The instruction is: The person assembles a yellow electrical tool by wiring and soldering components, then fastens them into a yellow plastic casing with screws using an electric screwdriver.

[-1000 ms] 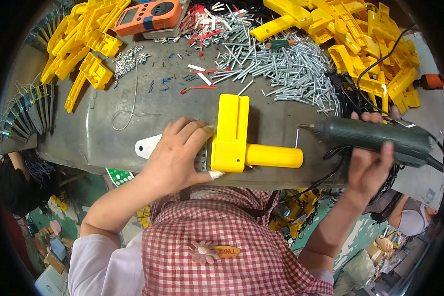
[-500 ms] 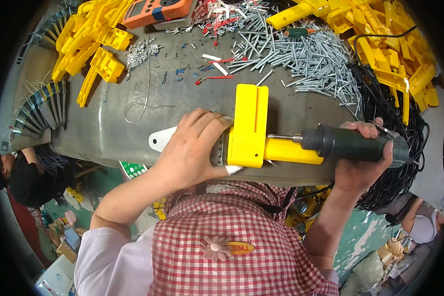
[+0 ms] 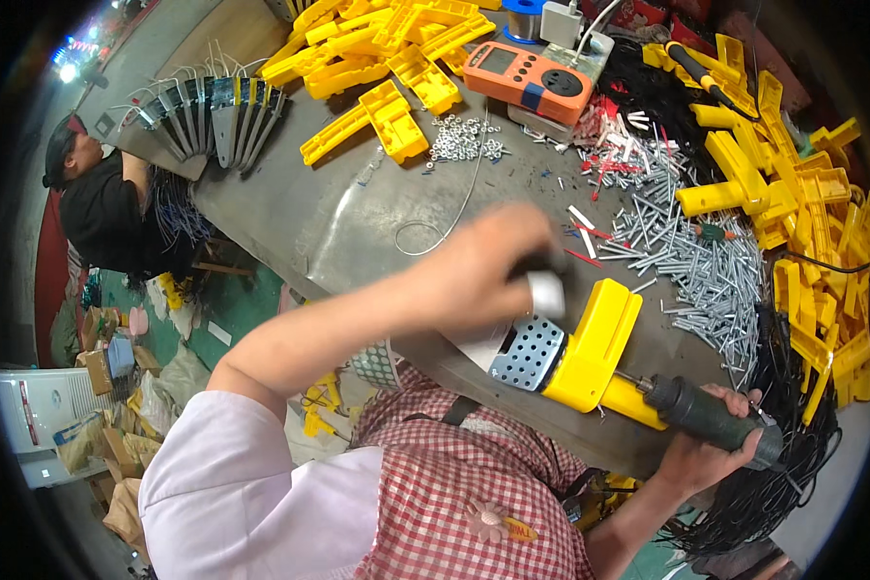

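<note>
Right hand (image 3: 691,454) at lower right, wrapped around a dark green power screwdriver (image 3: 706,420), tip against the yellow plastic part (image 3: 594,348) just right of centre on the grey bench (image 3: 338,213). Left hand (image 3: 488,266) blurred mid-frame above the perforated metal plate (image 3: 527,353); grip impossible to tell. Shiny screws (image 3: 706,261) heaped at right.

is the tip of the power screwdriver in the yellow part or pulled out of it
In. The dark green power screwdriver, gripped by the right hand, has its bit against the end of the yellow part.
</note>
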`<move>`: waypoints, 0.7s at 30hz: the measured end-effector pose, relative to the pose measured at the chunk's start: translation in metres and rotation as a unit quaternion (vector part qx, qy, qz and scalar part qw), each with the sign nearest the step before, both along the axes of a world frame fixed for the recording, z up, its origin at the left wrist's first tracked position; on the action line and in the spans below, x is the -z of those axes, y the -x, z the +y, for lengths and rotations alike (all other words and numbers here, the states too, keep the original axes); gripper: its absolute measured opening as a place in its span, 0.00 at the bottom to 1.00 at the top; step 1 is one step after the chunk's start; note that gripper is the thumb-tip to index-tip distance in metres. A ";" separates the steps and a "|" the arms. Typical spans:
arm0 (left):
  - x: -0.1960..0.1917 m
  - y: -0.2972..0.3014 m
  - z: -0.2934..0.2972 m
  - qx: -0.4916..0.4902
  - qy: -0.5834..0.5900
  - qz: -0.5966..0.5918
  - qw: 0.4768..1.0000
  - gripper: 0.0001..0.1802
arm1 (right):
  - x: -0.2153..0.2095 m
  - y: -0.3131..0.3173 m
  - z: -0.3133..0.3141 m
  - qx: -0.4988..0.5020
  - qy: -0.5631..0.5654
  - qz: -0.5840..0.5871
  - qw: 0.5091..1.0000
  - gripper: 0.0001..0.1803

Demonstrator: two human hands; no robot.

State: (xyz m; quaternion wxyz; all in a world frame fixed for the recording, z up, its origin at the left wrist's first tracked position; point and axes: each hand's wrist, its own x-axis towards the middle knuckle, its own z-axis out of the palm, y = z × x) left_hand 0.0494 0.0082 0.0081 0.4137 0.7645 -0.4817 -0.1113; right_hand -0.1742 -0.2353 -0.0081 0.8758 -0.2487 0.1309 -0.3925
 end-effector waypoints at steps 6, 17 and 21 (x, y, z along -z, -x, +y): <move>0.017 -0.081 0.010 -0.213 -0.102 -0.251 0.939 0.14 | -0.002 -0.005 0.004 0.010 0.011 0.032 0.999 0.24; 0.009 -0.043 0.019 -0.183 -0.113 -0.140 0.967 0.23 | 0.000 -0.006 0.000 0.020 0.011 0.044 0.999 0.25; 0.013 -0.042 0.013 -0.123 -0.137 -0.266 0.946 0.20 | 0.001 -0.002 -0.001 0.013 0.003 0.036 0.999 0.26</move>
